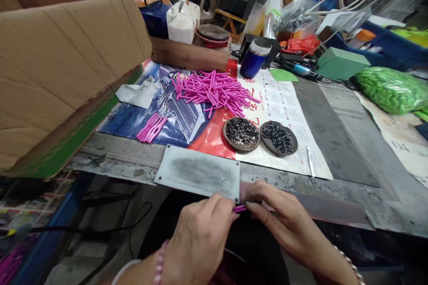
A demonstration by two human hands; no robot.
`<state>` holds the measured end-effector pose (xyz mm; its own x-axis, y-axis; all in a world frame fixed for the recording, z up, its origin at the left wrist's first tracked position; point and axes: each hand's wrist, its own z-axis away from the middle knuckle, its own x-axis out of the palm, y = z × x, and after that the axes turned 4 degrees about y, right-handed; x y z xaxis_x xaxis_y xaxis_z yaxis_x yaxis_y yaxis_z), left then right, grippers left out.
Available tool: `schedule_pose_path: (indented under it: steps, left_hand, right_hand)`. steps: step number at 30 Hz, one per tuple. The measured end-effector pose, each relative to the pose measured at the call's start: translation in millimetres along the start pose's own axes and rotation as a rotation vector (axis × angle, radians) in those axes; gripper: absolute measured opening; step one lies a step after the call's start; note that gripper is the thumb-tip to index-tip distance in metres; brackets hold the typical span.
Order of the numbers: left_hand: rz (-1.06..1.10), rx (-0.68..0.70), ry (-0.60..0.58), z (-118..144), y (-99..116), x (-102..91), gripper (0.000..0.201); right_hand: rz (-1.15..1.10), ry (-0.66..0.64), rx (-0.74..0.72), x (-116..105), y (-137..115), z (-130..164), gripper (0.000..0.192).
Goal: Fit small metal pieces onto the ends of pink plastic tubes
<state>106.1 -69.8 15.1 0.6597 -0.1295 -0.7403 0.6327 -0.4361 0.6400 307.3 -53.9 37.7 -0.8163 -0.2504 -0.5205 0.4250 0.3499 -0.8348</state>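
My left hand (200,231) and my right hand (284,220) meet below the table's front edge, both pinching one small pink plastic stick (239,208) between their fingertips. Just above them lies a grey metal plate (198,172). Farther back on the poster mat (284,107) a big heap of pink sticks (214,90) spreads out, and a small bundle of pink sticks (152,128) lies to its left. Two round dishes hold small dark metal parts: the left dish (241,133) and the right dish (278,137).
A large cardboard box (63,62) leans over the table's left side. A blue cup (254,58), a wooden block (190,55), a green box (341,63) and a bag of green parts (393,89) stand at the back and right. A small metal tool (310,167) lies by the right dish.
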Motion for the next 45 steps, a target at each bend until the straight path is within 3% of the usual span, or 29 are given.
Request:
schedule_pose_path:
  steps: [5, 9, 14, 17, 24, 35, 40, 45]
  left_hand:
    - [-0.102, 0.122, 0.003, -4.6, -0.7, -5.6, 0.018]
    - [-0.109, 0.183, 0.005, -7.9, -2.4, -6.9, 0.022]
    - [0.015, 0.159, 0.016, -9.3, -6.0, -7.5, 0.019]
    - [0.031, 0.16, 0.018, -8.7, -7.5, -7.5, 0.02]
    - [-0.025, 0.183, 0.013, -7.2, -6.8, -4.9, 0.02]
    - [-0.067, 0.157, 0.066, -4.5, -5.4, 4.2, 0.022]
    - [-0.076, 0.224, 0.124, -5.9, -6.7, 8.0, 0.027]
    - [0.062, 0.155, 0.107, -7.7, -10.2, 8.5, 0.022]
  right_hand:
    - [0.245, -0.077, -0.112, 0.9, -4.4, 1.5, 0.017]
    - [0.407, -0.063, -0.176, 1.6, -4.9, 5.2, 0.02]
    - [0.125, -0.055, 0.004, -1.7, 5.1, 9.1, 0.017]
    - [0.002, -0.022, 0.104, -1.5, 11.4, 10.6, 0.005]
    - [0.006, 0.007, 0.168, 7.3, 11.4, 10.9, 0.024]
    - [-0.105, -0.015, 0.295, 10.9, 16.1, 6.6, 0.03]
    - [-0.161, -0.01, 0.323, 13.4, 17.9, 2.5, 0.027]
    - [-0.206, -0.019, 0.316, 17.0, 18.9, -1.9, 0.026]
